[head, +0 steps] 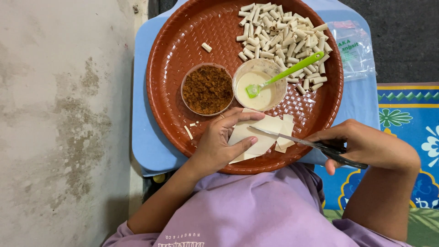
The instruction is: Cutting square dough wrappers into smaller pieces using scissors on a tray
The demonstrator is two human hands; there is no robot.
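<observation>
My left hand holds a stack of pale square dough sheets over the near rim of a round brown woven tray. My right hand grips black-handled scissors, whose blades lie across the sheets. Cut pieces of sheet lie under the blades. A pile of several small rolled dough tubes fills the tray's far right part.
On the tray stand a bowl of brown shredded filling and a bowl of white paste with a green spatula. The tray rests on a light-blue stool. A plastic bag lies at right, a patterned mat beyond.
</observation>
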